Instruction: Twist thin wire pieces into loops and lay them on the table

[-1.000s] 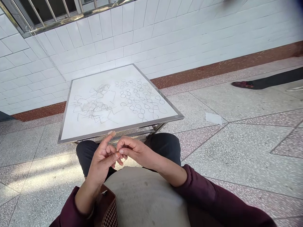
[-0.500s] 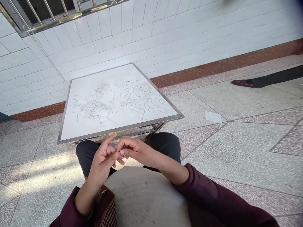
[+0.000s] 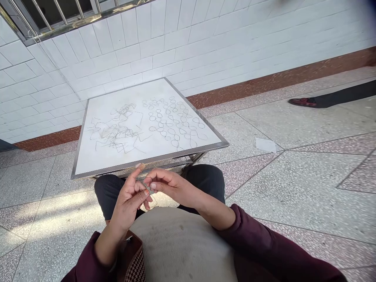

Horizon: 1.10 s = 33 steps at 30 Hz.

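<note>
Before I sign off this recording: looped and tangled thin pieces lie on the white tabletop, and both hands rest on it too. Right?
Not quite: the head view shows the left hand and right hand close together short of the near edge of the white tabletop, not resting on it. The rest stands.

White, metal-edged table (image 3: 96,164) with tangled bent wires (image 3: 123,135) at left, spread wire loops (image 3: 175,138) at right

Left hand (image 3: 129,197): is pinching a thin wire (image 3: 156,201);
Right hand (image 3: 173,186): is curling just beside;
Table (image 3: 96,164): is bearing bent wires (image 3: 120,137), looped wires (image 3: 173,124)
</note>
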Tool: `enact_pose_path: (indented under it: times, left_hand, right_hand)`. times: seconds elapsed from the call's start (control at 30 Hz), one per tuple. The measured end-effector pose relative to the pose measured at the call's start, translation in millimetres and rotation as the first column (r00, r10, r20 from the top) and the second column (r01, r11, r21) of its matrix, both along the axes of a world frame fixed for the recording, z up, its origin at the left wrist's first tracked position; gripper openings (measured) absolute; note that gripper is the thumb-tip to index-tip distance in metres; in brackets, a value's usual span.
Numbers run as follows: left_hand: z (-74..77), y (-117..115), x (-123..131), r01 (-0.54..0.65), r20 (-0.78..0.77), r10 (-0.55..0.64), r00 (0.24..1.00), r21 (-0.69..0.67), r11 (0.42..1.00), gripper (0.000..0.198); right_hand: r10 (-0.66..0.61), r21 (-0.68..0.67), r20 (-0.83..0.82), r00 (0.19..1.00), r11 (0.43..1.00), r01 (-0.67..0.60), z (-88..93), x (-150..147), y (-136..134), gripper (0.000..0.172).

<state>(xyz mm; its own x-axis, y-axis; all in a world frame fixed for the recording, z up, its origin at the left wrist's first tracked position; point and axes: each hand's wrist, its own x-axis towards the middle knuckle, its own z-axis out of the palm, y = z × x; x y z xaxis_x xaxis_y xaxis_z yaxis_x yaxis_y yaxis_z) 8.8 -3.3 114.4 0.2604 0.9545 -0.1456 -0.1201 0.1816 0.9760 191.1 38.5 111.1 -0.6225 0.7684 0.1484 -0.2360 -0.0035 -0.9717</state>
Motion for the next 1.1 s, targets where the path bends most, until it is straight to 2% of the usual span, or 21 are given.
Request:
enact_pose_path:
  times: [0.1,0.27,0.37,0.43,0.53,0.6,0.73,0.83,0.9,0.97,1.1]
  left_hand:
    - [-1.0,1,1,0.005,-0.003,-0.005,1.000,-0.031,1.000,0.066]
    - [-1.2,1,2,0.029,-0.026,-0.030,0.999,-0.023,0.999,0.067]
    - [-0.8,0,2,0.079,-0.041,-0.080,0.996,-0.024,0.997,0.070]
    - [-1.1,0,2,0.103,-0.055,-0.104,0.993,-0.031,0.994,0.072]
    - [-2.9,-1,4,0.110,-0.064,-0.112,0.992,-0.034,0.993,0.073]
    - [-4.3,-1,6,0.104,-0.063,-0.106,0.992,-0.029,0.994,0.072]
    - [-4.4,-1,11,0.082,-0.066,-0.084,0.994,-0.036,0.996,0.072]
    - [-2.7,0,14,0.070,-0.070,-0.073,0.995,-0.044,0.997,0.072]
    - [-2.2,1,14,0.078,-0.076,-0.082,0.994,-0.051,0.996,0.073]
    - [-2.2,2,13,0.090,-0.080,-0.094,0.992,-0.054,0.995,0.074]
    - [-3.1,3,10,0.090,-0.080,-0.094,0.992,-0.049,0.995,0.079]
  right_hand:
    - [-0.064,0.073,0.036,0.997,0.995,0.061,2.2,1,-1,0.018]
    - [-0.079,0.128,0.133,0.988,0.990,0.062,6.9,1,-1,0.020]
    - [-0.172,0.267,0.219,0.960,0.957,0.111,6.0,0,0,0.019]
    - [-0.270,0.412,0.241,0.932,0.898,0.154,3.2,-1,0,0.016]
    - [-0.416,0.621,0.213,0.884,0.756,0.206,-1.6,-2,0,0.016]
    - [-0.475,0.707,0.211,0.854,0.677,0.202,-4.0,-3,-2,0.019]
    - [-0.556,0.780,0.279,0.783,0.607,0.153,-8.0,-4,-8,0.027]
    - [-0.617,0.789,0.316,0.721,0.593,0.162,-11.9,-8,-11,0.029]
    - [-0.628,0.780,0.320,0.709,0.599,0.179,-13.9,-9,-11,0.029]
    - [-0.620,0.766,0.306,0.722,0.611,0.200,-14.5,-10,-8,0.028]
    - [-0.539,0.736,0.229,0.810,0.641,0.218,-13.6,-9,0,0.022]
